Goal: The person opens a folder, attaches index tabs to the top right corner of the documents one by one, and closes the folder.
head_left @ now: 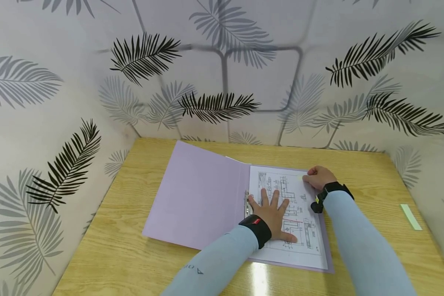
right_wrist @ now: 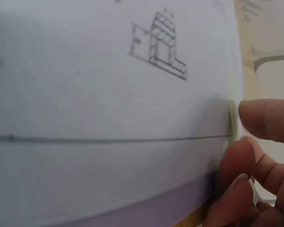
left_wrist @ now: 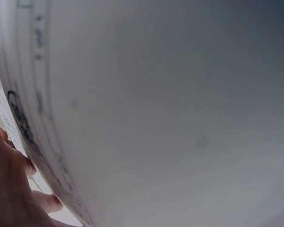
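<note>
A purple ring binder (head_left: 196,193) lies opened flat, its metal clasp (head_left: 247,204) at the spine. Printed technical drawings on white paper (head_left: 314,250) fill its right side. Spread wide, my left hand (head_left: 271,220) presses on the middle of the sheet with straight fingers. My right hand (head_left: 320,177) is at the sheet's upper right corner, its thumb and curled fingers at a small yellow-green sticky note (right_wrist: 233,118) on the paper's edge. The fingertips partly cover that note. Blurred paper fills most of the left wrist view, with left-hand fingers (left_wrist: 19,161) along its edge.
A pale green strip (head_left: 410,216) lies on the wooden table (head_left: 111,238) near its right edge. Leaf-patterned covering (head_left: 207,74) rises behind the table and along its sides. Both forearms reach in from the front.
</note>
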`<state>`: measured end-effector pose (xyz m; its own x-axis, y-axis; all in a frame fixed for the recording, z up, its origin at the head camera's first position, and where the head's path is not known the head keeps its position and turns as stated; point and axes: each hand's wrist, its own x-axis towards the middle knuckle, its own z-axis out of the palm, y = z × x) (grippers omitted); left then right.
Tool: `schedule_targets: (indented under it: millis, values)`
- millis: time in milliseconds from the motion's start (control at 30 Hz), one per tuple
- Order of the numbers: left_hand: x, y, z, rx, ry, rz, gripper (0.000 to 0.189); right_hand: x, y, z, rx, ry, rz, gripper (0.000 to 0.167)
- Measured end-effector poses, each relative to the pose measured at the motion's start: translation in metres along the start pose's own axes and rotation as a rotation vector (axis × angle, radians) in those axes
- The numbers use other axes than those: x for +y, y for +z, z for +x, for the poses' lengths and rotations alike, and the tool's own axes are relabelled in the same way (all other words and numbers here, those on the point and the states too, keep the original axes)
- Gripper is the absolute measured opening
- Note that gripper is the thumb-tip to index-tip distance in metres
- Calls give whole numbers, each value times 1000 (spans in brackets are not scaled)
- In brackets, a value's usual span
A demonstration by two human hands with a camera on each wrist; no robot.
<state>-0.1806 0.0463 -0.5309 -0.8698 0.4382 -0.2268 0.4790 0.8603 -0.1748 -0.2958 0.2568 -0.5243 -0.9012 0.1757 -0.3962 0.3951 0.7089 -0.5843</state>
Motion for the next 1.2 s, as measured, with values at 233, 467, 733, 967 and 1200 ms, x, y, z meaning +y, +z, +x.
schedule_targets:
  millis: [233,467,733,967,1200]
  values:
    - [0,2,1,-3,6,-10,123,-11,7,-6,69,-11,-192,46]
    - [2,7,5,-2,1,-12,124,-5,5,2,2,21,-134,57]
    - [1,7,3,6,7,-5,124,-15,4,-9,43,0,-216,42]
    - [0,4,2,-13,9,-12,123,-14,1,-9,-6,-6,-143,48]
    - [0,4,2,-10,15,-10,123,-8,2,-4,-5,6,-142,52]
